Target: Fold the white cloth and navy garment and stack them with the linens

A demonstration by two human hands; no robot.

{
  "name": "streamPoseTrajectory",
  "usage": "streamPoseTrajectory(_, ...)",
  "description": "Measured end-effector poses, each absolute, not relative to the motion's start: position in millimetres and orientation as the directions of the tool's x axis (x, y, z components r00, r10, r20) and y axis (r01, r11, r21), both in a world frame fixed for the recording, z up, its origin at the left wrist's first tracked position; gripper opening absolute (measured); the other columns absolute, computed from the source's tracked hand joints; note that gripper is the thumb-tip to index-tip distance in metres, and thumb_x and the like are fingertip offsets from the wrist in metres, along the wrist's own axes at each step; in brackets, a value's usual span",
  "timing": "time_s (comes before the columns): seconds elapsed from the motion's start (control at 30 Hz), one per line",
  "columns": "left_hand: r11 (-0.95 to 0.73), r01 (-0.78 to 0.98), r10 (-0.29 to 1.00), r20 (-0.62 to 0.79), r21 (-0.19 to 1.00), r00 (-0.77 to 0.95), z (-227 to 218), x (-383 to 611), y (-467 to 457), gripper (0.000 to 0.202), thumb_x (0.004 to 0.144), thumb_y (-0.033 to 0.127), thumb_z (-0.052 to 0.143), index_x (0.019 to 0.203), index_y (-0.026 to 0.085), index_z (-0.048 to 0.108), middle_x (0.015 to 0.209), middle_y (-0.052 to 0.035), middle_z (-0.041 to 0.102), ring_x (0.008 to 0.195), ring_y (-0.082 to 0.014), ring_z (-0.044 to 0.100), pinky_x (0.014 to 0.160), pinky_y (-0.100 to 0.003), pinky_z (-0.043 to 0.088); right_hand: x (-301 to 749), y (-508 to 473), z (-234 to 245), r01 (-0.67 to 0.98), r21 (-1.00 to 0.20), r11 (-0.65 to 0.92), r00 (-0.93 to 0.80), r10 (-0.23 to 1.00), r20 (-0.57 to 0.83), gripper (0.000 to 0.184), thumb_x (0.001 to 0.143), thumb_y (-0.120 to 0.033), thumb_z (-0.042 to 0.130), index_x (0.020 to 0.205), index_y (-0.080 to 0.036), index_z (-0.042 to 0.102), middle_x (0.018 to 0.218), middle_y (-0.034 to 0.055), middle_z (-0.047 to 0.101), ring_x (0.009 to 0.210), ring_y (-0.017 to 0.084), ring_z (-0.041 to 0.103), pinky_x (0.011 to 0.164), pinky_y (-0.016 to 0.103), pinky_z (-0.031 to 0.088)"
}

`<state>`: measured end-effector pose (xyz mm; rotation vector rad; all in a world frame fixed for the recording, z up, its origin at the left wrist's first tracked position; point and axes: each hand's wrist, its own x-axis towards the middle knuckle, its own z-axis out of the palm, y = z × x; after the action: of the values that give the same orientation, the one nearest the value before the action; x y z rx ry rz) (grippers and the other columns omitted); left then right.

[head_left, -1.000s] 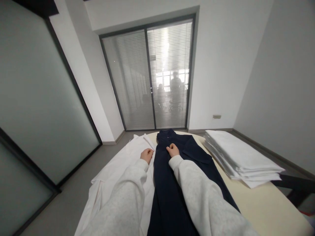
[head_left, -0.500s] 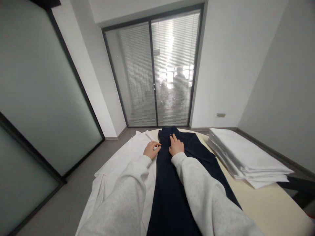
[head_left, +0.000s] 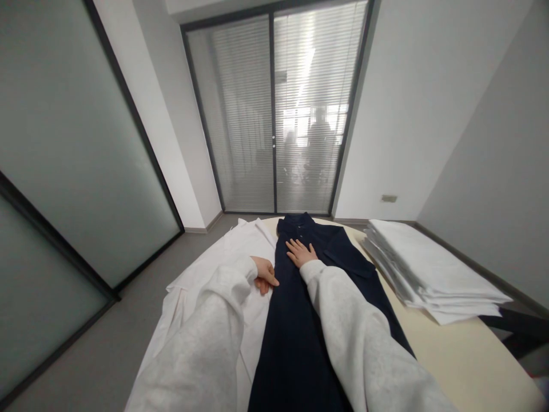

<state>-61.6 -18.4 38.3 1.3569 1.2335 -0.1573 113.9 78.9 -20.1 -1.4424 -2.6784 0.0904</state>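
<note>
A dark navy garment (head_left: 300,320) lies stretched lengthwise on a cream table (head_left: 463,355), its collar end at the far side. My right hand (head_left: 301,252) rests flat on its upper part, fingers spread, open. My left hand (head_left: 265,273) lies at the garment's left edge, where it meets a white cloth (head_left: 206,286), fingers curled downward on the fabric; whether they pinch the edge is unclear. Both arms wear light grey sleeves.
A stack of folded white sheets (head_left: 429,269) sits on the table's right side. Grey floor runs along the left. Glass doors with blinds (head_left: 274,114) stand ahead, with blurred people behind them. A frosted glass partition (head_left: 64,160) lines the left.
My left hand has slid back toward me along the garment's left edge. My right hand went from curled to flat and spread on the garment. The view has tilted slightly.
</note>
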Motion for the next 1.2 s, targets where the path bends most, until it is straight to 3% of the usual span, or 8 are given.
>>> streamPoseTrajectory(0.27,0.241,0.558,0.569,-0.581,0.795,0.582,37,-62,-22,0.041,0.054,0.050,0.075,0.058,0.013,0.058,0.053,0.0014,0.062,0.040,-0.0058,0.052,0.040,-0.017,0.037,118,84,-25,0.856,-0.110,0.505,-0.493,0.862,0.119,0.046,0.092,-0.038,0.023,0.138,-0.033,0.023,0.145,-0.0032,0.023,0.133,0.014,0.017,0.104,0.054,0.009)
streamPoseTrajectory(0.47,0.314,0.697,0.607,-0.701,0.645,0.375,43,-78,-24,0.044,0.054,0.056,0.072,0.062,0.013,0.064,0.056,-0.0048,0.065,0.052,-0.0140,0.061,0.049,-0.022,0.043,123,81,2,0.857,-0.191,0.478,-0.453,0.877,0.160,0.053,0.090,-0.047,0.024,0.138,-0.026,0.025,0.148,-0.0002,0.014,0.135,0.019,0.009,0.103,0.055,0.013)
streamPoseTrajectory(0.53,0.278,0.728,0.806,-0.564,0.626,0.178,50,-78,-20,0.047,0.065,0.059,0.061,0.062,0.013,0.064,0.054,-0.0062,0.064,0.053,-0.0163,0.061,0.053,-0.026,0.045,125,73,17,0.862,-0.194,0.469,-0.450,0.883,0.138,0.057,0.088,-0.051,0.024,0.138,-0.023,0.028,0.147,0.0027,0.016,0.135,0.023,0.009,0.101,0.058,0.014)
streamPoseTrajectory(0.63,0.097,0.805,0.995,-0.070,0.585,-0.069,54,-66,-13,0.041,0.081,0.050,0.046,0.076,0.014,0.065,0.068,-0.0071,0.068,0.067,-0.0173,0.064,0.068,-0.028,0.048,128,48,25,0.814,-0.154,0.560,-0.554,0.829,0.080,0.067,0.084,-0.061,0.023,0.136,-0.019,0.032,0.145,0.0076,0.022,0.134,0.026,0.011,0.101,0.060,0.011)
streamPoseTrajectory(0.73,-0.202,0.870,0.956,0.282,0.449,0.077,38,-40,-8,0.034,0.087,0.039,0.038,0.104,0.019,0.061,0.110,-0.0066,0.063,0.104,-0.0165,0.056,0.091,-0.030,0.041,134,16,8,0.781,-0.084,0.618,-0.616,0.786,0.058,0.083,0.078,-0.070,0.022,0.139,-0.013,0.027,0.146,0.0123,0.016,0.135,0.029,0.005,0.102,0.059,0.004)
streamPoseTrajectory(0.87,-0.351,0.913,0.930,0.187,0.209,0.315,-1,-17,-9,0.046,0.088,0.042,0.036,0.131,0.028,0.038,0.141,-0.0021,0.033,0.132,-0.0201,0.024,0.105,-0.048,0.021,145,-9,-16,0.762,-0.063,0.644,-0.642,0.765,0.053,0.080,0.081,-0.065,0.019,0.142,-0.014,0.015,0.148,0.0097,0.006,0.135,0.025,0.000,0.103,0.057,0.000)
streamPoseTrajectory(1.03,-0.315,0.944,0.944,0.131,0.098,0.301,-17,-25,-9,0.051,0.088,0.051,0.029,0.136,0.035,0.026,0.144,0.0015,0.026,0.134,-0.0221,0.018,0.104,-0.059,0.005,167,14,6,0.735,-0.153,0.661,-0.676,0.732,-0.083,0.078,0.076,-0.064,0.039,0.140,-0.024,0.020,0.148,0.0046,0.008,0.135,0.026,0.002,0.102,0.059,0.009)
streamPoseTrajectory(1.2,-0.249,0.963,0.960,0.156,0.106,0.231,-15,-35,-7,0.048,0.087,0.049,0.032,0.133,0.036,0.032,0.144,0.0014,0.028,0.132,-0.0238,0.022,0.103,-0.059,-0.003,229,63,29,0.957,-0.113,0.266,-0.254,0.960,0.117,0.059,0.084,-0.048,0.038,0.133,-0.015,0.038,0.142,0.0137,0.028,0.130,0.026,0.023,0.102,0.044,0.024)
